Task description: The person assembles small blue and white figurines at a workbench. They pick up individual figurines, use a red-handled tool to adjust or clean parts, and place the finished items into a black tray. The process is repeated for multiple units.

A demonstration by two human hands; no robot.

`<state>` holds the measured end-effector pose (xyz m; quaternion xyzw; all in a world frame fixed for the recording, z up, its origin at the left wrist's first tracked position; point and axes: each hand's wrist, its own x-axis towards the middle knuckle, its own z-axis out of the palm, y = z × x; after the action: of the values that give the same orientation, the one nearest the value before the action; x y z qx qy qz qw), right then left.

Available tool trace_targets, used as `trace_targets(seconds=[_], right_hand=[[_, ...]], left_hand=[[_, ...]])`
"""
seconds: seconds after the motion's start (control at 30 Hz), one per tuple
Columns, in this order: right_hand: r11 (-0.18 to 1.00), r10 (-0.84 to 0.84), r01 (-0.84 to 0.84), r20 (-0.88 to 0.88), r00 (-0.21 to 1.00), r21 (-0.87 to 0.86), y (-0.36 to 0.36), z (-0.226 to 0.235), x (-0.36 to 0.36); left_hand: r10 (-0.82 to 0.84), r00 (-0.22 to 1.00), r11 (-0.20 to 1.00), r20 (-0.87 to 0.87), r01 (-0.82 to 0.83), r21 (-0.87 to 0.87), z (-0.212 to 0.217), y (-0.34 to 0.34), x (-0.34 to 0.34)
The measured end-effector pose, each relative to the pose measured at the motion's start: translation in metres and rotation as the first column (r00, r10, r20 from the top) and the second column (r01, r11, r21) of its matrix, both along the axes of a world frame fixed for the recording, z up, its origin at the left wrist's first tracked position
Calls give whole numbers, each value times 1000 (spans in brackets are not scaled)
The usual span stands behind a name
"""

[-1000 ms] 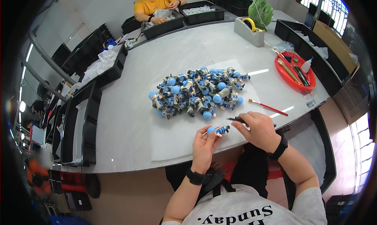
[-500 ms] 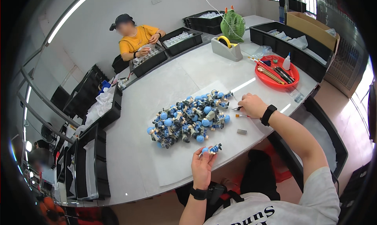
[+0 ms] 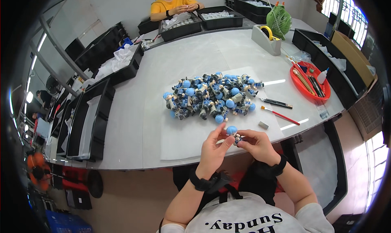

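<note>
Figurine [image 3: 232, 131] pinched between the fingertips of the left hand [image 3: 212, 150] and the right hand [image 3: 260, 146], over the white sheet [image 3: 179, 143], just inside the front edge of the worktop [image 3: 132, 123]. Long axis aslant: blue head toward the far edge and slightly left, body tending down toward the right hand, feet not clearly visible behind the fingers. Both hands in contact, neither clearly nearer: left thumb at the left flank, right thumb at the right flank. Just beyond, toward the far edge: pile of figurines [image 3: 211, 95], apart from the grip. Between grip and right edge: grey block [image 3: 263, 125], brush [image 3: 281, 115] and knife [image 3: 277, 103], all lying loose. Near the right edge: red tray [image 3: 299, 87] with brushes and a small bottle [image 3: 322, 77]. Toward the far right corner: tape dispenser [image 3: 265, 41] and green fan [image 3: 279, 20]. Beyond the far edge: co-worker [image 3: 173, 6] behind black bins.
</note>
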<state>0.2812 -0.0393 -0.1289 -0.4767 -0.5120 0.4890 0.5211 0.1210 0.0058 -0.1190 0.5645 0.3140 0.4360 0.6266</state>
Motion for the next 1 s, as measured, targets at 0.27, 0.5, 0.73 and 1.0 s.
trace_targets(seconds=[0.27,0.5,0.73,1.0], right_hand=[[987,-124,97,-216,968,-130,-2,2,13],[983,-176,148,-327,929,-109,-7,15,18],[974,-221,186,-360,907,-129,-13,15,25],[969,-245,225,-286,927,-100,-13,19,34]], left_hand=[[617,667,266,417,-676,687,159,-16,-92],[768,354,55,533,-866,497,174,-24,-140],[384,871,206,308,-406,890,183,-36,-117],[-206,972,516,108,14,856,208,-60,-87]])
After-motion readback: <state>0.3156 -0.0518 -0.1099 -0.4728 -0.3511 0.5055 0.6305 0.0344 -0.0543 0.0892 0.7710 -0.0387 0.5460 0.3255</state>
